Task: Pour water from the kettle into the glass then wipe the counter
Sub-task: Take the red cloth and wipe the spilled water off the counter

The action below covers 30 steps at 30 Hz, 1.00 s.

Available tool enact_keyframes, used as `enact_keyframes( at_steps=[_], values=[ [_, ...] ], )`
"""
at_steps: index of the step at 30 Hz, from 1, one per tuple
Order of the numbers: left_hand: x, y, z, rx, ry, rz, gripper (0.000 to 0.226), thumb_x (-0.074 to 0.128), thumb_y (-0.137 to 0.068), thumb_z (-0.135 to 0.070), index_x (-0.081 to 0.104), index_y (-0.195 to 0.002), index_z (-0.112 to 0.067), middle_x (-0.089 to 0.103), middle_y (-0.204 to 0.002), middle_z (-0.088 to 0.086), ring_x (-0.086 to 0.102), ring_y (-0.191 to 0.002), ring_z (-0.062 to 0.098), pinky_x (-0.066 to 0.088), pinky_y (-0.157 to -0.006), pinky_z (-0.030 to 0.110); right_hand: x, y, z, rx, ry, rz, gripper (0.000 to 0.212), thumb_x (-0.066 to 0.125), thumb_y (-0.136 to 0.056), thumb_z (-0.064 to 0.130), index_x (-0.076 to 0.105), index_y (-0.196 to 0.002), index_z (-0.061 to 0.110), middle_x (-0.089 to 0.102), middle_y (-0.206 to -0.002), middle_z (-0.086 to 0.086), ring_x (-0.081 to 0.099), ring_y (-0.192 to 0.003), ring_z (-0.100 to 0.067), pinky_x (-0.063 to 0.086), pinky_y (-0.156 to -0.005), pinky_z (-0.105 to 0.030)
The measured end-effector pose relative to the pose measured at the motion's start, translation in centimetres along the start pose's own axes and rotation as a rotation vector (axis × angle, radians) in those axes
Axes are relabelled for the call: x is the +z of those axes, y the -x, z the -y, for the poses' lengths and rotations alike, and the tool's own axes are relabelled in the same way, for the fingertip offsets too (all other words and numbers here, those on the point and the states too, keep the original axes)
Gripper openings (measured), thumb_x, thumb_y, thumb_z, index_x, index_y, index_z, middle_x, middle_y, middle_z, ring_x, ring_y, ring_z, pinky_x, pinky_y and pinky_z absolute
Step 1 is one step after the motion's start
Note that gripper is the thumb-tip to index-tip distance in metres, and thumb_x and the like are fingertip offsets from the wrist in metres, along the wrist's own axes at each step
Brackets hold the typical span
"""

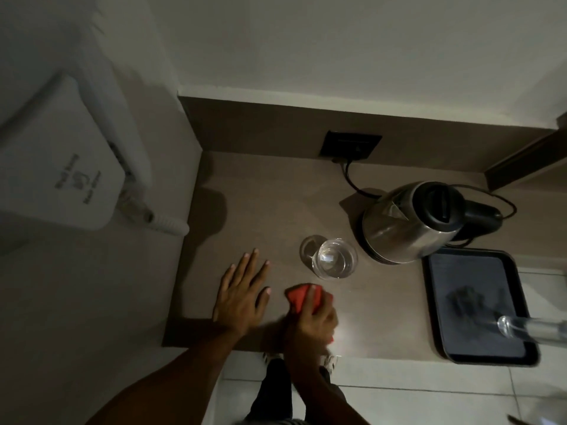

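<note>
1. Wall unit: a white box with a coiled cord, fixed left of the surface; no part in the task.
2. Left hand: fingers spread, palm flat on the surface near its front edge, holding nothing. It appears to brace the body while the other hand wipes.
3. Cloth: red, bunched, lying on the surface just right of the left hand and in front of the glass.
4. Right hand: pressed down on the cloth with fingers curled over it, gripping it against the surface. The hand is blurred, which suggests a wiping stroke in progress.
5. Glass: upright, near the cloth but apart from it, and seemingly holding water, so the pour looks done.
6. Kettle: steel, lid shut, seated just right of the glass, its cord running to the wall socket.
7. Tray: dark, at the right end, with a second clear vessel lying at its front corner.
8. Technique: strokes are best kept flat and overlapping, worked from the front edge inward, with the cloth steered around the glass to avoid a knock. The area beside the kettle base probably wants a pass too.
</note>
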<state>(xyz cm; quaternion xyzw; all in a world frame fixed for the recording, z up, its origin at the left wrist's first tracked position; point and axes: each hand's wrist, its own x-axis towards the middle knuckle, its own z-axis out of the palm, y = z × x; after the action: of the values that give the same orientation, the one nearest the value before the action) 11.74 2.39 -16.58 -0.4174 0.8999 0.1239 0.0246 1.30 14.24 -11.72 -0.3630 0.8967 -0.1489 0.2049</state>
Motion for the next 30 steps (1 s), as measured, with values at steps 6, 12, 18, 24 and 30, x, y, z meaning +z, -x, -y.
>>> enact_keyframes(
  at_steps=[6, 12, 18, 24, 30],
  values=[
    [0.1, 0.0, 0.1, -0.002, -0.008, 0.0, 0.059, 0.02, -0.101, -0.047, 0.015, -0.157, -0.028, 0.018, -0.167, 0.004, 0.02, -0.153, 0.022, 0.015, -0.12, 0.042, -1.4, -1.5, -4.5, -0.566, 0.117, 0.038, 0.079, 0.087, -0.062, 0.036, 0.059, -0.13, 0.007, 0.06, -0.13, -0.024, 0.06, -0.114, -0.043, 0.053, -0.089, -0.057],
    [-0.2, 0.0, 0.2, -0.003, 0.015, 0.012, 0.06, 0.025, -0.1, -0.047, 0.019, -0.156, -0.027, 0.02, -0.167, 0.002, 0.02, -0.153, 0.021, 0.015, -0.12, 0.04, -7.2, -4.8, -13.6, -0.358, 0.205, -0.003, 0.08, 0.078, -0.064, 0.015, 0.048, -0.138, 0.011, 0.048, -0.14, -0.027, 0.051, -0.111, -0.047, 0.046, -0.093, -0.056],
    [-0.1, 0.0, 0.2, -0.002, -0.009, 0.011, 0.061, 0.029, -0.1, -0.046, 0.018, -0.157, -0.029, 0.015, -0.168, 0.001, 0.013, -0.155, 0.019, 0.011, -0.121, 0.039, -6.3, -6.1, -11.4, 0.049, 0.113, -0.209, 0.082, 0.08, -0.062, 0.015, 0.048, -0.137, 0.008, 0.043, -0.138, -0.027, 0.042, -0.113, -0.049, 0.042, -0.092, -0.056],
    [-0.2, 0.0, -0.1, -0.011, 0.002, 0.011, 0.06, 0.027, -0.099, -0.045, 0.024, -0.156, -0.028, 0.019, -0.168, 0.003, 0.019, -0.154, 0.02, 0.015, -0.12, 0.041, -0.5, -0.2, -2.8, -0.146, 0.007, -0.02, 0.082, 0.081, -0.058, 0.033, 0.055, -0.131, 0.006, 0.056, -0.126, -0.034, 0.057, -0.103, -0.055, 0.053, -0.078, -0.064],
    [-0.5, 0.2, -0.2, -0.019, -0.001, 0.001, 0.057, 0.027, -0.1, -0.041, 0.024, -0.156, -0.029, 0.018, -0.168, 0.001, 0.017, -0.154, 0.019, 0.008, -0.122, 0.038, -0.5, -1.1, -3.2, -0.576, 0.033, 0.165, 0.08, 0.074, -0.071, 0.049, 0.049, -0.139, 0.015, 0.054, -0.138, -0.02, 0.053, -0.121, -0.04, 0.049, -0.092, -0.055]
  ],
)
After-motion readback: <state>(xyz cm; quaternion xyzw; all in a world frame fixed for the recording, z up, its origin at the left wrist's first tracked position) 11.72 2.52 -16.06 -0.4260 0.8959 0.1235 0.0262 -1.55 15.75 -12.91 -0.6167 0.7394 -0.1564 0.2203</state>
